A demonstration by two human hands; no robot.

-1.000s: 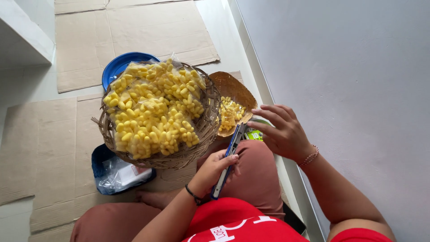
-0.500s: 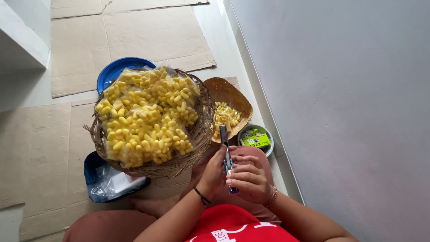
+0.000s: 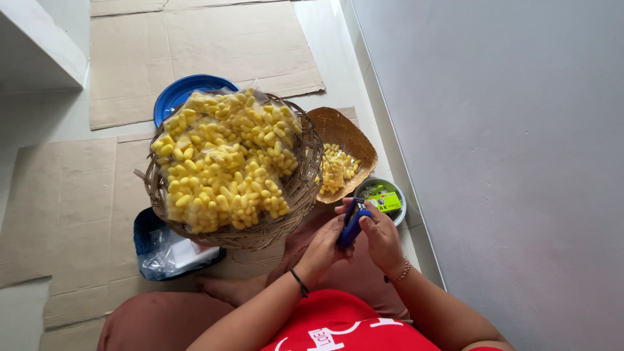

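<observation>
Having shifted since half a sec ago: both hands now lower & more to the right over the lap, stapler turned from pointing up toward the baskets to lying angled betw. the palms; a full sec ago right hand was out by the small tray, now pulled back in.

Gripping blue stapler (image 3: 354,223) w/ both hands. Left hand (image 3: 323,244) wrapping narrow around its lower end from below, fingers curled under. Right hand (image 3: 382,235) closing over the top, thumb pressing on the upper arm. Sitting just above the knee, near the small round tin (image 3: 398,214) holding a green staple box (image 3: 386,201), not touching it.

Looking like a check or reload of the stapler, judging by the two-handed hold & the staple box close by; can't tell if magazine is open, too small.

Resting untouched beside the hands: big woven basket (image 3: 300,188) heaped w/ clear bags of yellow puffed snacks (image 3: 224,162), blue plastic lid (image 3: 174,94) peeking out behind it, smaller woven tray (image 3: 354,140) w/ loose yellow pieces, dark blue bag of clear plastic (image 3: 166,250) on the cardboard floor sheets (image 3: 201,39).

Calling next, prob., for one hand freeing up, likely the right, reaching either to the staple box or to a snack bag, while the left keeps the stapler steady. Needing care not to knock the tin at the wall edge.
</observation>
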